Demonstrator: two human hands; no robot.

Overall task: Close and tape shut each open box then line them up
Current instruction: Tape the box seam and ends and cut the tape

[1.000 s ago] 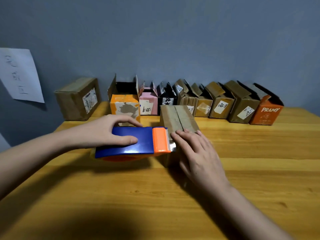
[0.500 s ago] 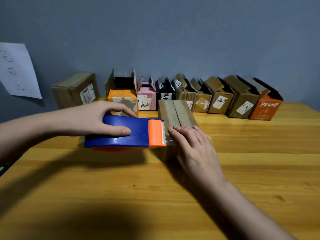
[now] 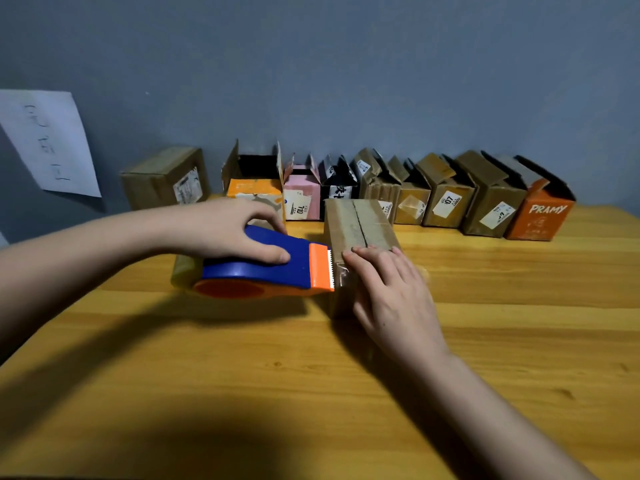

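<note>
At frame centre on a wooden bench [image 3: 485, 341], the left hand [image 3: 221, 230] has its grip wrapped around a blue tape dispenser [image 3: 263, 268] at a closed cardboard box [image 3: 360, 230]. The right hand [image 3: 391, 292], grip released, presses flat on the box's near end. Open boxes [image 3: 446, 199] line the back.

The orange box [image 3: 539, 216] at the row's right end reads "PRAMY" in white. A white label [image 3: 449, 203] on a brown box [image 3: 446, 202] shows "07". The pink box [image 3: 302, 199] carries a sticker [image 3: 300, 208] reading "110". Handwriting on the wall paper [image 3: 48, 140] is illegible.
</note>
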